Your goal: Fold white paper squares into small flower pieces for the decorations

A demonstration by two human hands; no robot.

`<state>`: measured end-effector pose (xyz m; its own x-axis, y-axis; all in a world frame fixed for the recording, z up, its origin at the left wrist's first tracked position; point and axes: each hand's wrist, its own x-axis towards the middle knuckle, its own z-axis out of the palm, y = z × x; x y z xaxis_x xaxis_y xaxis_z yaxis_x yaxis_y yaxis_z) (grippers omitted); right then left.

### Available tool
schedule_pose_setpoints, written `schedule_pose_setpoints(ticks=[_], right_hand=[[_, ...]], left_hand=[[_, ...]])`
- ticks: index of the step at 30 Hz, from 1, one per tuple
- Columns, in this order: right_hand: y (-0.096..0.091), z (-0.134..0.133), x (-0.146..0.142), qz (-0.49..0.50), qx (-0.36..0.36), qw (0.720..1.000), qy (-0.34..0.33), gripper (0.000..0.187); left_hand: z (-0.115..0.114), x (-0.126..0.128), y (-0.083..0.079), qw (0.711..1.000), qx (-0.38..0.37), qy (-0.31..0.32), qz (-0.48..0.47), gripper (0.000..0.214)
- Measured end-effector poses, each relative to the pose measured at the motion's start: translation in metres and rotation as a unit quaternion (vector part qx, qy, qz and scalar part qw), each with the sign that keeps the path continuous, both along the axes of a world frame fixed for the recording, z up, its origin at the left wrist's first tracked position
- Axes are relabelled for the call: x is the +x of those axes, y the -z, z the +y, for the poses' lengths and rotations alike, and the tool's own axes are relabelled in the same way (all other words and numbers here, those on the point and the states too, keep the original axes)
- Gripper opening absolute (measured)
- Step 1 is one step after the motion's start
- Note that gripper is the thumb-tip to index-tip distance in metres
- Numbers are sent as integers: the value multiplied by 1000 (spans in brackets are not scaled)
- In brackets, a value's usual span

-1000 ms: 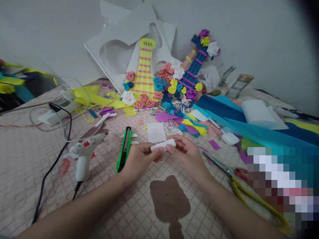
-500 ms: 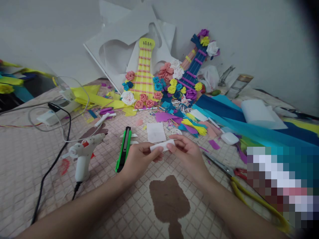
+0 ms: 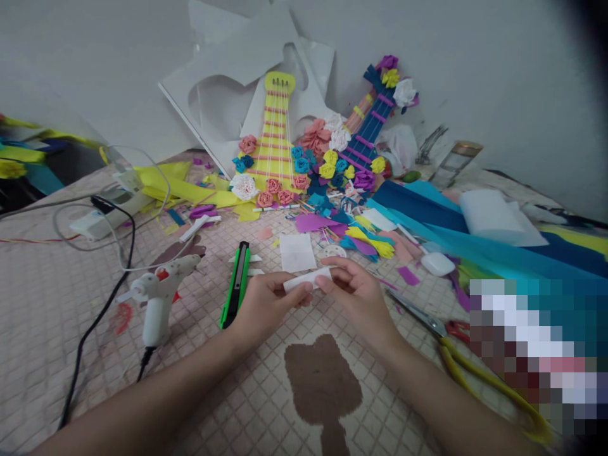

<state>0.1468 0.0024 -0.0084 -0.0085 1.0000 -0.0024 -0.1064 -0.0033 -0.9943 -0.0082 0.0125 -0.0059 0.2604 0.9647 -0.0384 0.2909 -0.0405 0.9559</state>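
A small strip of white paper (image 3: 304, 279), folded or rolled, is held level between my two hands over the middle of the table. My left hand (image 3: 273, 304) pinches its left end between thumb and fingers. The right end is gripped by my right hand (image 3: 356, 294), thumb on the near side and fingers behind. Just beyond the hands lies a flat white paper square (image 3: 297, 252). A green and black utility knife (image 3: 236, 285) rests beside my left hand. Scissors with red and yellow handles (image 3: 439, 329) lie to the right, partly behind my right forearm.
A white glue gun (image 3: 159, 307) stands at left near a power strip (image 3: 111, 212) and cords. At the back, a yellow paper guitar (image 3: 275, 139) and a blue one (image 3: 368, 136) lean up with paper flowers. Crepe paper (image 3: 422, 215) and scraps spread to the right.
The white paper strip has shifted slightly left and tilts a little differently between my fingers. My fingertips have moved slightly; everything else stays in place.
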Motion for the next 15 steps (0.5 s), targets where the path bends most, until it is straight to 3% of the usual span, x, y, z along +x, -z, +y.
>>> schedule_pose_setpoints(ticks=[6,15], right_hand=[[-2,1,-1,14,8,999,39,28],[-2,3,1,8,7,998,55,27]], left_hand=[[-1,-1,3,1000,24,-9,6,28],[-1,1,0,1000,-3,-19,-25,24]])
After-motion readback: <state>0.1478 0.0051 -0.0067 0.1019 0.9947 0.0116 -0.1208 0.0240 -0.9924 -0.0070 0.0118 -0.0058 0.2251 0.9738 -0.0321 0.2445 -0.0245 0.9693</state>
